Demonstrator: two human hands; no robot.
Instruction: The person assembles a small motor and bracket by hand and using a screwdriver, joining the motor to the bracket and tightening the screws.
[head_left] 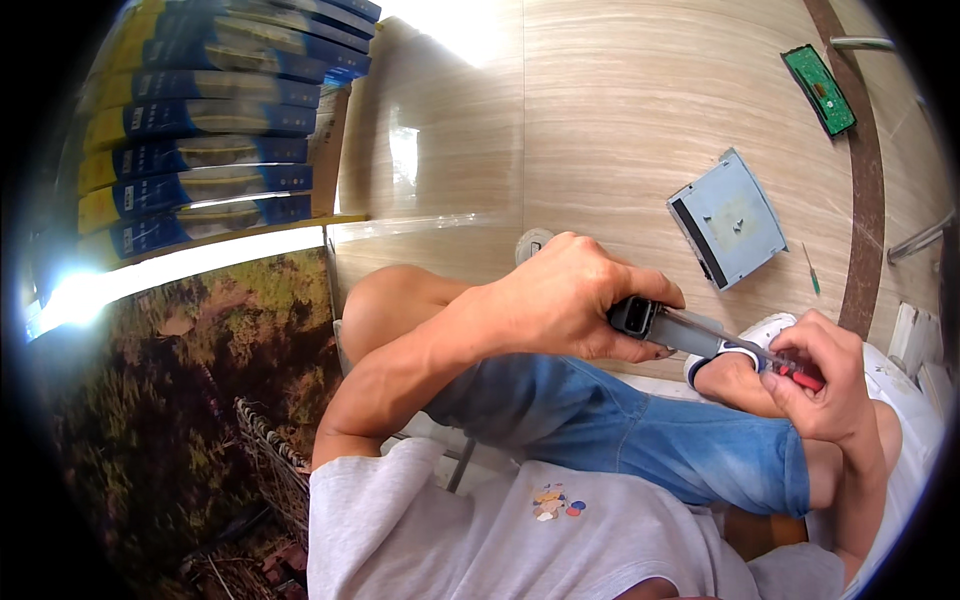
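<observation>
My left hand [575, 295] is closed around a small grey boxy part [690, 332] with a black socket-like end [634, 317], held above my knees. Thumb and fingers grip it near the black end. At the other side my right hand [825, 375] is closed on a screwdriver with a red handle [802, 379]. Its thin metal shaft runs leftward along the grey part, and I cannot tell exactly where the tip touches. On the floor beyond lies a flat silver metal drive case [735, 220] with a black front strip. Beside it is a small green-handled screwdriver [814, 283].
A green circuit board [820, 92] lies on the tiled floor [600, 120] at the far right, near a dark brown strip [866, 200]. Blue and yellow boxes [220, 120] are stacked at the far left. A dark, landscape-patterned panel [180, 400] stands at my left.
</observation>
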